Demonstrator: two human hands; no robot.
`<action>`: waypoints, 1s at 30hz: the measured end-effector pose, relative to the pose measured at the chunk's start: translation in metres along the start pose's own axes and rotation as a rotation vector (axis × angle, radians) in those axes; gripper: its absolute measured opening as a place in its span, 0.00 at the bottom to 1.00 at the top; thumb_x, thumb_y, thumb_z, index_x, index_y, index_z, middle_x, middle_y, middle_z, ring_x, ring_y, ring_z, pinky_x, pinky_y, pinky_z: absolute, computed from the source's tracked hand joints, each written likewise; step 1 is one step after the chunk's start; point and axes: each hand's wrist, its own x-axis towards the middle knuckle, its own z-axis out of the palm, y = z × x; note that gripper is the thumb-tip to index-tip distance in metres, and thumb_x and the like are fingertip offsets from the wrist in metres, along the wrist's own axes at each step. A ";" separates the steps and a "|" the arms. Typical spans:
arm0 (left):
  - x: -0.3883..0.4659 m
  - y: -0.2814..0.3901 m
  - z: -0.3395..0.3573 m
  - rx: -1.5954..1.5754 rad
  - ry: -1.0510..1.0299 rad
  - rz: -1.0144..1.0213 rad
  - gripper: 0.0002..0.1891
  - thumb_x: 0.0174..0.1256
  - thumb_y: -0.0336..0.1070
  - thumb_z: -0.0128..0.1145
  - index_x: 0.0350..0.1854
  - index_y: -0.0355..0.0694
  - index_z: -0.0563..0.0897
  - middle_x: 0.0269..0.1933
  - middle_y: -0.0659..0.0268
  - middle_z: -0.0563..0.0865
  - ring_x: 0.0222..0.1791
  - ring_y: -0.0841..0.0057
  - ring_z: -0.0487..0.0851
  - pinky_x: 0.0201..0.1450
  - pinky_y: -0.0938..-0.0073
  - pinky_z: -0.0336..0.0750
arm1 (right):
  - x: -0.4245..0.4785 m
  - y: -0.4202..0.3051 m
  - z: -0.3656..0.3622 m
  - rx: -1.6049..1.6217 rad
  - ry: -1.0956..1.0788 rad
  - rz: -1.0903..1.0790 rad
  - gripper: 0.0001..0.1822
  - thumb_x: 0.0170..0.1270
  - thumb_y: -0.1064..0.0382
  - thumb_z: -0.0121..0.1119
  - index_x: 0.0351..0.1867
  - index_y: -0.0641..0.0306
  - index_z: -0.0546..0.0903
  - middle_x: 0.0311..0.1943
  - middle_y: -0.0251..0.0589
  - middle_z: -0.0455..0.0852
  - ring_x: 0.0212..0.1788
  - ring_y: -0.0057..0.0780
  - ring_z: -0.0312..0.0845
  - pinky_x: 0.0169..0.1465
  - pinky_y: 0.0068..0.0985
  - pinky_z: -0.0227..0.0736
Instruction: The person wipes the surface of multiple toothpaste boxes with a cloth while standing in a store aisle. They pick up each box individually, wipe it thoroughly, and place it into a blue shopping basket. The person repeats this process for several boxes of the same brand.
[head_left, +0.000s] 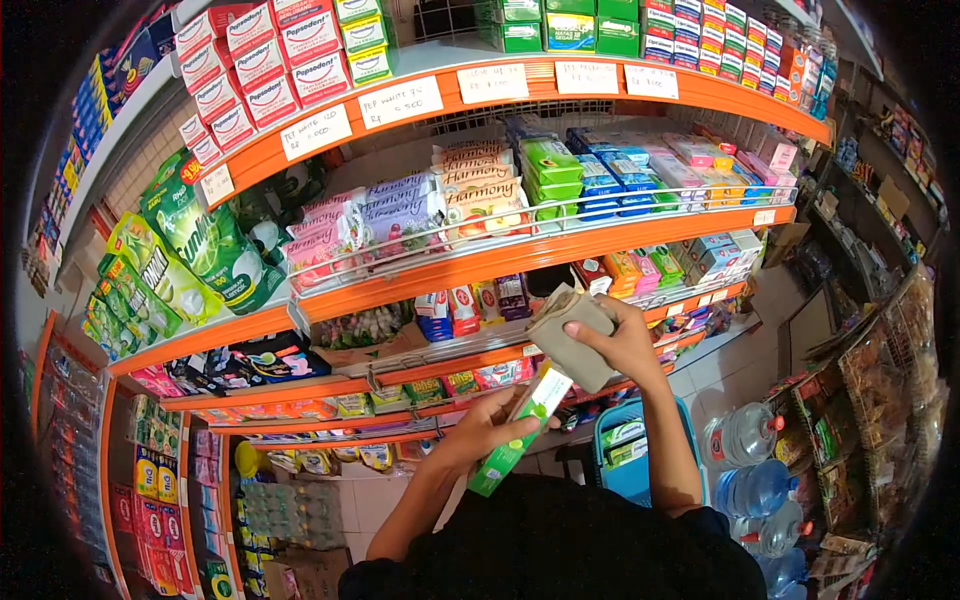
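My left hand (487, 427) grips a long green and white toothpaste-style box (517, 441), tilted with its white end up. A folded grey-beige cloth (574, 341) is pinched in my right hand (626, 337), thumb on its near face. The cloth's lower edge is just above the upper end of the box; whether they touch I cannot tell. Behind both hands are the shelf tiers. Below my right forearm a blue plastic basket (686, 431) holds several green and white boxes (626, 442).
Orange-edged shelves (525, 259) hold Harmony soap packs (480, 187), Sunlight pouches (202, 232) and Pepsodent boxes (259, 67). Large water bottles (750, 487) stand on the tiled floor at right. Egg trays (292, 517) are stacked at lower left.
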 end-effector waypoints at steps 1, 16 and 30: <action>-0.003 -0.004 0.001 -0.025 0.040 0.033 0.25 0.59 0.35 0.57 0.58 0.35 0.67 0.48 0.61 0.78 0.44 0.79 0.76 0.48 0.77 0.69 | 0.001 0.000 0.003 -0.042 0.052 -0.017 0.18 0.50 0.56 0.66 0.36 0.70 0.79 0.25 0.43 0.83 0.27 0.23 0.79 0.31 0.21 0.72; 0.025 -0.023 -0.028 -0.399 0.536 0.101 0.20 0.65 0.51 0.47 0.46 0.37 0.76 0.36 0.67 0.81 0.32 0.83 0.78 0.34 0.81 0.73 | -0.034 0.000 0.060 -0.274 0.000 -0.352 0.17 0.44 0.59 0.69 0.33 0.66 0.80 0.24 0.43 0.81 0.27 0.30 0.79 0.32 0.25 0.72; 0.012 -0.034 -0.040 -0.267 0.419 -0.077 0.29 0.62 0.63 0.41 0.41 0.36 0.75 0.25 0.67 0.77 0.24 0.78 0.76 0.28 0.75 0.74 | -0.017 -0.010 0.061 -0.361 0.152 -0.350 0.20 0.40 0.55 0.70 0.33 0.66 0.81 0.24 0.46 0.81 0.26 0.38 0.78 0.30 0.29 0.71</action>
